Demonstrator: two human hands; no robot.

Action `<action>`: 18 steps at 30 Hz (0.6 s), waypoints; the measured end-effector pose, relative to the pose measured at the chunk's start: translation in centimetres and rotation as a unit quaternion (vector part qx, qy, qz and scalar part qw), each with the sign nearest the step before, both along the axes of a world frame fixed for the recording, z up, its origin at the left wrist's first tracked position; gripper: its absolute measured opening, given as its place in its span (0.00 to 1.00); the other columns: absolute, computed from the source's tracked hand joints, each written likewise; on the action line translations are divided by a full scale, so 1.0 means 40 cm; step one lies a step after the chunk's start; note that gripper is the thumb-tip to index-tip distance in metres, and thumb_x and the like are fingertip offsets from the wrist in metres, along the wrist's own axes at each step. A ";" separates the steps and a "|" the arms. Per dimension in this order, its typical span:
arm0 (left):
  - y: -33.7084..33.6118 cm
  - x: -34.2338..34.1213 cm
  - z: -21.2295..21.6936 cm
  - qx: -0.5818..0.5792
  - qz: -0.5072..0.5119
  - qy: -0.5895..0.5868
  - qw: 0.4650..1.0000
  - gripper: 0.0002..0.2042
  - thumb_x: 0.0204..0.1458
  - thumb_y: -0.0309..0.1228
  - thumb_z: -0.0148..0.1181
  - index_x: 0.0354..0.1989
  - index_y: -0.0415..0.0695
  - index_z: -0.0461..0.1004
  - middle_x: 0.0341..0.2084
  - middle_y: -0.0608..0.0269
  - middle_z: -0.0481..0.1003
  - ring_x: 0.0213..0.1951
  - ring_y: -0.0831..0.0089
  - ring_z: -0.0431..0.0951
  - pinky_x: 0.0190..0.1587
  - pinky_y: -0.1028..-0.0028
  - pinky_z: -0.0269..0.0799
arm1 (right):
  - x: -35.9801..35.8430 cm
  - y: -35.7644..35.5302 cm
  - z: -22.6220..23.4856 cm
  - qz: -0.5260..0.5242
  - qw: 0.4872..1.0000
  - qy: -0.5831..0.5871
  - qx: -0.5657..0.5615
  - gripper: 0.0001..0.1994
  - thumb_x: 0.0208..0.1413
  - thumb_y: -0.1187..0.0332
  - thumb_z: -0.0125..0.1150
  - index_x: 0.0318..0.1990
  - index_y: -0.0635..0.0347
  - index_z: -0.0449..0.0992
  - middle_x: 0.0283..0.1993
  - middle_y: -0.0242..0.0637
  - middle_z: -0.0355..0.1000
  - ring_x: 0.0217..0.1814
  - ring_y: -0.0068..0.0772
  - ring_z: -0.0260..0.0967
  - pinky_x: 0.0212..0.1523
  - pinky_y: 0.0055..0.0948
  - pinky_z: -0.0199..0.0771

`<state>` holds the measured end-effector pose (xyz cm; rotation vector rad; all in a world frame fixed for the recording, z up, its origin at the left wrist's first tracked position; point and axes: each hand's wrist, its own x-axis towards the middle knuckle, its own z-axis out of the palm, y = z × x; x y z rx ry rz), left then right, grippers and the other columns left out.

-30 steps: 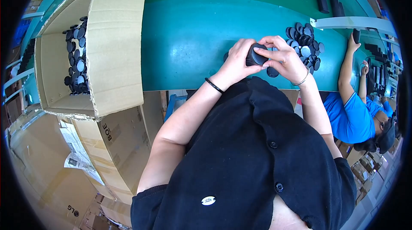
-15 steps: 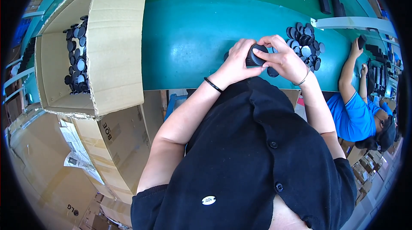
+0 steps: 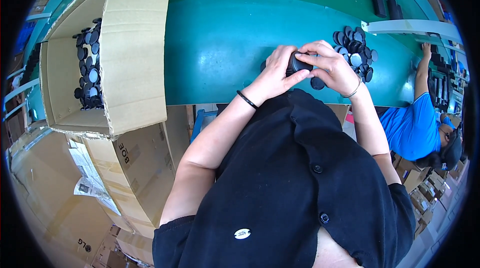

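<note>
Both hands are on a black cylinder [image 3: 299,65] with a round, ridged end, held above the near edge of the green table [image 3: 225,43]. My left hand [image 3: 275,72] wraps round its left side, hiding much of its length. My right hand [image 3: 334,71] grips the end, with fingers over the top and thumb below. Just right of my right hand lies a pile of round black discs [image 3: 354,46], some showing a lighter grey face. One black disc [image 3: 317,83] lies under my right wrist, and a dark piece shows partly behind my left hand.
An open cardboard box [image 3: 135,53] on the left holds many similar discs [image 3: 91,75]. Black cylinders [image 3: 377,0] stand at the back right, near a white metal bar [image 3: 415,27]. A co-worker in a blue shirt [image 3: 412,130] reaches over the table at right. Cartons [image 3: 142,168] stand below left.
My right thumb and fingers have shifted over the cylinder's end, with the thumb now lower. The co-worker's arm has stretched farther across the table, and the dark piece in that hand no longer shows.
</note>
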<state>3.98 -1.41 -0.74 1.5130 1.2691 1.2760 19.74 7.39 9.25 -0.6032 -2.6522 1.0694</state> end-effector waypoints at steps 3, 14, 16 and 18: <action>-0.001 0.004 -0.004 -0.002 0.002 0.007 1.000 0.26 0.51 0.49 0.57 0.49 0.41 0.62 0.43 0.49 0.66 0.47 0.53 0.67 0.49 0.57 0.61 | 0.004 0.008 0.005 0.034 0.998 -0.024 0.045 0.26 0.35 0.83 0.64 0.48 0.62 0.75 0.49 0.40 0.68 0.52 0.41 0.65 0.50 0.33 0.70; 0.000 -0.017 0.009 -0.011 -0.011 -0.002 1.000 0.36 0.38 0.51 0.69 0.50 0.41 0.61 0.44 0.50 0.66 0.49 0.53 0.67 0.51 0.58 0.63 | 0.051 0.023 -0.081 -0.072 0.922 0.162 -0.343 0.27 0.44 0.74 0.67 0.55 0.66 0.67 0.53 0.44 0.64 0.56 0.38 0.64 0.54 0.32 0.69; 0.001 -0.018 0.016 -0.017 -0.015 -0.006 1.000 0.37 0.37 0.51 0.70 0.50 0.41 0.61 0.45 0.50 0.66 0.49 0.53 0.68 0.51 0.59 0.63 | 0.068 0.034 -0.107 -0.096 0.849 0.232 -0.466 0.29 0.47 0.71 0.67 0.58 0.68 0.64 0.54 0.45 0.63 0.57 0.39 0.63 0.55 0.32 0.69; -0.003 -0.019 0.009 -0.031 -0.007 -0.008 0.999 0.37 0.37 0.50 0.70 0.50 0.40 0.61 0.45 0.50 0.66 0.49 0.53 0.68 0.51 0.60 0.63 | 0.068 0.035 -0.127 -0.076 0.714 0.325 -0.615 0.33 0.49 0.67 0.66 0.61 0.69 0.58 0.55 0.48 0.61 0.57 0.43 0.63 0.56 0.33 0.68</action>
